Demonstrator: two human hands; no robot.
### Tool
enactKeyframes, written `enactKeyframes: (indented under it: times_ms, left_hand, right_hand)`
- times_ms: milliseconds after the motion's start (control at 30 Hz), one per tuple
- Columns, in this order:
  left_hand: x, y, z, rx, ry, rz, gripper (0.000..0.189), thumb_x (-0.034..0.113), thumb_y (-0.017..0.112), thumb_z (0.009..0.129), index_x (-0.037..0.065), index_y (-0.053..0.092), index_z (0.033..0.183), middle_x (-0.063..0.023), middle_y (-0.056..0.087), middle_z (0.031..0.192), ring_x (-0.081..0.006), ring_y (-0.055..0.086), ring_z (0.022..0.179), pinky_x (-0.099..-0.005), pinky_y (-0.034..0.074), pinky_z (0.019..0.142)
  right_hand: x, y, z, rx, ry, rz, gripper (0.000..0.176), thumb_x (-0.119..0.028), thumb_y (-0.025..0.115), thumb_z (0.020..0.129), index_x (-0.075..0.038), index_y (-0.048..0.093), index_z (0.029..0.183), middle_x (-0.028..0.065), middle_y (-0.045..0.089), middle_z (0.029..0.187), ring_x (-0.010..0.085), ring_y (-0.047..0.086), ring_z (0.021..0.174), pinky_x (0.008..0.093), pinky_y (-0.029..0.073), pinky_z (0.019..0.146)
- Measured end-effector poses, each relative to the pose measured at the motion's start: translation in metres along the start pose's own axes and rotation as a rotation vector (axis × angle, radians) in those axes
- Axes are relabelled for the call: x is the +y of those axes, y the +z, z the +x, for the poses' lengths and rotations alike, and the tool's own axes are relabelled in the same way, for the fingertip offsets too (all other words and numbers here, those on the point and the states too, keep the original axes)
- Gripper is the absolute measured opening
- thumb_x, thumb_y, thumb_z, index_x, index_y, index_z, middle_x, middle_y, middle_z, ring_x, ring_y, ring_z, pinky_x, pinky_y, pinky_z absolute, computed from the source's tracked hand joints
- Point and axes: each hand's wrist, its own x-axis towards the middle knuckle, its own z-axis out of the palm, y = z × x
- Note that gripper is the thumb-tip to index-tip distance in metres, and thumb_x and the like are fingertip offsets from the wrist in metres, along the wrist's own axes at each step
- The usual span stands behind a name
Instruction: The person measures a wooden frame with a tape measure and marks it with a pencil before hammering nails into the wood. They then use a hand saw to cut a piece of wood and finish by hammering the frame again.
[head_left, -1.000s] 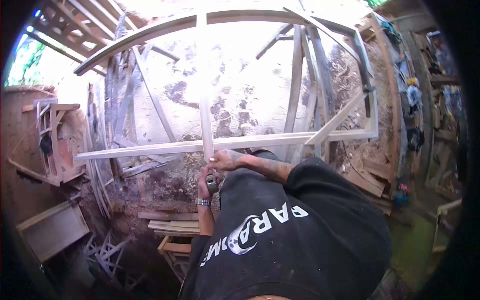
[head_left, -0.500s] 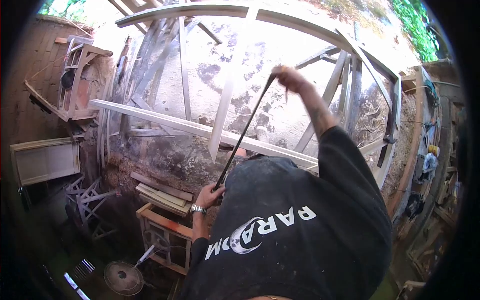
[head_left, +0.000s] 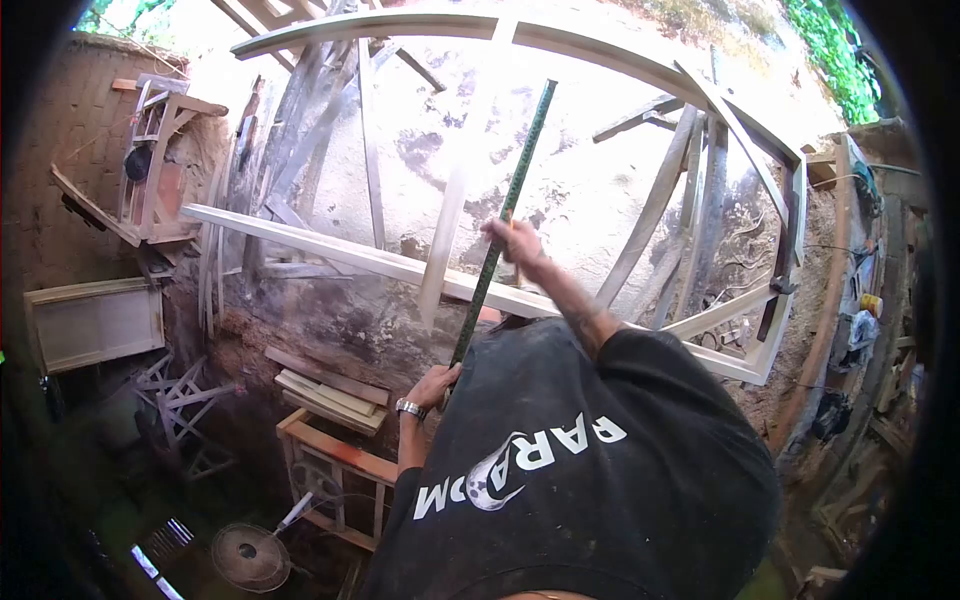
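Note:
My left hand (head_left: pixel 430 388), with a metal-banded watch on its wrist, is closed close to my shirt around the lower end of a tape measure (head_left: pixel 520 172). Its dark green marked blade reaches up and away, the far end free in the air. About midway along, my right hand (head_left: pixel 515 245) is closed, fingertips overlapping the blade; a thin orange stick like a pencil (head_left: pixel 509 216) shows out of it. Beyond both hands lies a large pale wooden frame (head_left: pixel 345 250), its middle bar (head_left: pixel 445 240) near the blade.
Stacked boards (head_left: pixel 325 392) lie left of my body by a wooden stand (head_left: pixel 340 460). A fan (head_left: pixel 250 556) stands at lower left, below a panelled wooden piece (head_left: pixel 95 322). Cluttered timber (head_left: pixel 830 290) runs along the right. Old beams (head_left: pixel 650 215) lean behind the frame.
My right hand has come down from the blade's far end towards me, leaving that end free. The blade has turned to show its marked face. My left hand has shifted slightly right.

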Motion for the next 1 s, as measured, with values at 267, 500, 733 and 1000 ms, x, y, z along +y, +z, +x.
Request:
enactKeyframes:
  times_ms: [267, 500, 733, 1000]
  left_hand:
    - [-0.001, -0.010, -0.029, 0.116, -0.030, -0.035, 0.053, 0.049, 0.052, 0.100, -0.001, 0.068, 0.087, -0.0011, 0.062, 0.072, -0.0104, 0.053, 0.070, -0.0305, 0.044, 0.064]
    - [-0.088, 0.002, -0.035, 0.235, 0.005, -0.083, 0.052, 0.047, 0.048, 0.103, 0.002, 0.063, 0.081, -0.0003, 0.058, 0.070, -0.0101, 0.050, 0.066, -0.0278, 0.041, 0.061]
    - [-0.033, 0.002, -0.010, 0.247, -0.046, -0.035, 0.055, 0.046, 0.045, 0.104, 0.000, 0.066, 0.084, -0.0042, 0.062, 0.073, -0.0136, 0.056, 0.070, -0.0325, 0.046, 0.068]
    - [-0.033, -0.004, 0.005, 0.270, -0.091, -0.025, 0.054, 0.043, 0.044, 0.104, -0.001, 0.068, 0.083, -0.0077, 0.066, 0.076, -0.0183, 0.062, 0.078, -0.0350, 0.048, 0.075]
  right_hand:
    - [-0.053, -0.012, 0.107, 0.165, -0.114, -0.019, 0.027, -0.024, 0.056, 0.097, -0.001, 0.068, 0.090, 0.0027, 0.063, 0.067, 0.0080, 0.048, 0.050, 0.0252, 0.033, 0.042]
    - [-0.089, -0.052, 0.199, 0.160, -0.037, -0.208, 0.036, -0.036, 0.057, 0.099, -0.001, 0.068, 0.103, 0.0034, 0.055, 0.074, 0.0122, 0.044, 0.056, 0.0302, 0.038, 0.048]
    - [-0.073, -0.046, 0.216, 0.269, -0.053, -0.276, 0.050, -0.047, 0.051, 0.100, -0.002, 0.069, 0.111, 0.0038, 0.057, 0.074, 0.0129, 0.046, 0.055, 0.0297, 0.036, 0.044]
    - [-0.074, -0.042, 0.218, 0.248, -0.019, -0.343, 0.027, -0.028, 0.059, 0.094, -0.003, 0.063, 0.086, -0.0008, 0.048, 0.063, 0.0102, 0.040, 0.047, 0.0288, 0.032, 0.040]
